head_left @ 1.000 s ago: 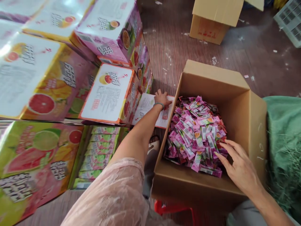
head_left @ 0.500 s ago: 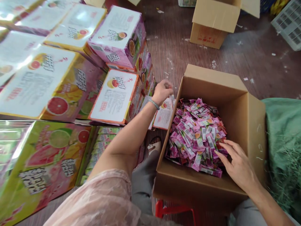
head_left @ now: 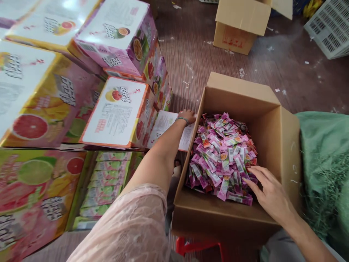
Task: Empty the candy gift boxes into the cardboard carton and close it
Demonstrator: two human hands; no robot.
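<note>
**Sachets (head_left: pixel 225 162) heaped inside an open carton (head_left: pixel 291 145)**

From your head camera, your right hand (head_left: pixel 269 191) reaches over the carton's near right corner, fingers and thumb loosely apart, tips at the heap's right edge; whether they pinch a sachet, I cannot tell. Your left hand (head_left: pixel 187 115) is at a white printed box (head_left: pixel 163 122) just outside the carton's left wall; its fingers are too unclear to tell opening or hold. Stacked fruit-printed boxes (head_left: pixel 114 122) stand left.

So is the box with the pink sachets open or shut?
Open: the top of the cardboard box is uncovered, and the heap of pink stick sachets shows inside.
</note>
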